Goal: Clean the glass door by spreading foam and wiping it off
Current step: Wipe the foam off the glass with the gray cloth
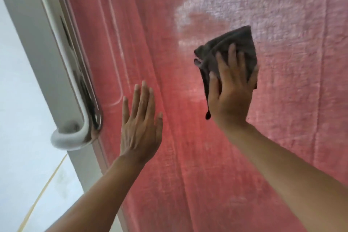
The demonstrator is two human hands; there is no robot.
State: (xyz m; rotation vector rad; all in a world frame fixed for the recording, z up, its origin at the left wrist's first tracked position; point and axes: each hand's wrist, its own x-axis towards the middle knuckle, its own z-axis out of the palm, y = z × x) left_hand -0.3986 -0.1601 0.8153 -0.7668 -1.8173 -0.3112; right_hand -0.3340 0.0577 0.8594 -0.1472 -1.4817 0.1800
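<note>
The glass door (188, 156) fills the view, with a red curtain showing behind it. White foam (254, 5) covers the glass at the upper right. My right hand (232, 90) presses a folded grey cloth (237, 43) flat against the glass just below the foam, fingers straight and spread. My left hand (141, 124) lies flat on the glass to the left, fingers straight and pointing up, holding nothing.
A curved white door handle (75, 88) runs down the grey door frame (28, 34) at the left, close to my left hand. Pale tiled floor (28, 156) shows beyond the frame at the lower left.
</note>
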